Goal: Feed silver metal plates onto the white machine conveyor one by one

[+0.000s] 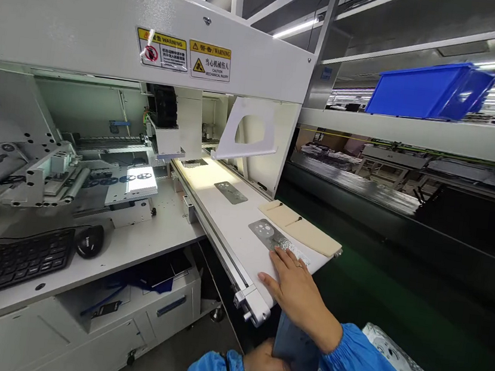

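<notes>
My right hand (302, 291) lies over the near end of the white conveyor belt (241, 239). Its fingers are spread, with the fingertips at the near end of a thin grey plate (264, 230) that has a cluster of round holes and a shiny, reflective part. Below the belt's end, my left hand (264, 365) is closed around the edge of a dark blue-grey flat panel (291, 359); whether it is one sheet or a stack I cannot tell. Farther up the belt rests a second grey plate (231, 192) with similar holes.
A cream guide board (299, 225) borders the belt's right side. The white machine (253, 66) overhangs the belt's far end. On the left bench are a keyboard (12, 265) and a mouse (89, 241). A blue bin (421, 89) sits on the right-hand shelf.
</notes>
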`<state>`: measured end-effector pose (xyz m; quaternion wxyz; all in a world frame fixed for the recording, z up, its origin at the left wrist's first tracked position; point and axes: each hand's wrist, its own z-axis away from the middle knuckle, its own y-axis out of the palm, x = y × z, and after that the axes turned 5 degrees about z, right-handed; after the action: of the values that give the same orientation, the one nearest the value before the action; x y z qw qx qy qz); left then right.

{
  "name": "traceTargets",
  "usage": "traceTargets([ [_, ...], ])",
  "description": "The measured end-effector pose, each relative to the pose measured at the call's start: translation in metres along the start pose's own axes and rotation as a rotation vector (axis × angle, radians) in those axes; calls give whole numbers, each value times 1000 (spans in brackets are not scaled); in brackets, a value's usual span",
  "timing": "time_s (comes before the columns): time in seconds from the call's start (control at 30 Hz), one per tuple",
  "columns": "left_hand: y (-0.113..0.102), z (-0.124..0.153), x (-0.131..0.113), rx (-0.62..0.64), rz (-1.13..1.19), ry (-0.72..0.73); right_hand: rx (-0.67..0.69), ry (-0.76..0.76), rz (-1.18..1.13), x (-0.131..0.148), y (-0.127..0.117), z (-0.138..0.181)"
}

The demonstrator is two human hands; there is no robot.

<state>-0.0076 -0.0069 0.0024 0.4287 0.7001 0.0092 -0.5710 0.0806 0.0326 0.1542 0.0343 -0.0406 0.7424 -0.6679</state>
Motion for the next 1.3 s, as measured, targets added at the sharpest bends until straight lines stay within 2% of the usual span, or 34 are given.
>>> traceTargets([
  [0.47, -6, -6, 8, 8, 47, -35, 44, -7, -61, 3, -6, -15],
  [0.67, -8, -7, 12, -21, 61, -63, 11, -17, -51, 0, -3, -24],
  [0.8, -12, -9, 16, -52, 82, -75, 34, -8, -50, -1, -4, -26],
  [0.97, -12, -7, 15, -32, 52, -70, 61, -4, -53, 0, -7, -26],
  [1.3, -9, -4, 11, -24, 91, -50, -10, -16, -71, 2, 1, -34],
])
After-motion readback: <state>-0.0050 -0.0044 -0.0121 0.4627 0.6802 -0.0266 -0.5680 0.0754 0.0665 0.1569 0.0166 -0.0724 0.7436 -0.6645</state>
